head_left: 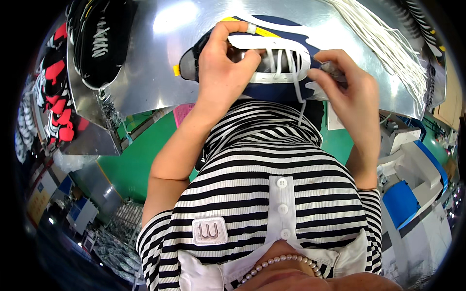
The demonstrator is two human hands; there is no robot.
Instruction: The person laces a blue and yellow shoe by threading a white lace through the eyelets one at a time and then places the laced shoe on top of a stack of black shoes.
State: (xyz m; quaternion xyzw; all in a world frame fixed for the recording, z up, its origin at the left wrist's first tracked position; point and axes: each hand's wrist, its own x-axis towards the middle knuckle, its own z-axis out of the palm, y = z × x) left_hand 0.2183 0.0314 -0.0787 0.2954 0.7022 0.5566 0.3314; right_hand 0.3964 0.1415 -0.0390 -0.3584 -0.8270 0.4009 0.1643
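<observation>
I see, largest first, a green floor (131, 165) filling the space below and to the left of my fingers, with white and blue machine housings (412, 184) standing on it well to the lower right of them. Above the floor, a curved, polished metal work surface (160, 63) spans the upper field and lies directly beneath and around my fingers; ceiling light glares off it just up and left of them. My own black-and-white striped shirt (272, 179) occupies the centre, below the fingers. On a metal shelf far to the left of my fingers rest black shoe uppers (99, 41), and beyond them red-and-black uppers (56, 92) hang in a stack. A bundle of loose white laces (388, 43) fans across the surface to the upper right of my fingers. Between my two sets of fingers sits the navy shoe upper (286, 89), white-trimmed, touching the metal surface. My left hand (221, 72) has its fingers curled and clamped over the near edge of the upper, a pale band of tape around one fingertip. My right hand (347, 89) has its fingertips pinched together on the white lace (296, 72), which is threaded through the eyelets just left of those fingertips and trails down toward my shirt.
</observation>
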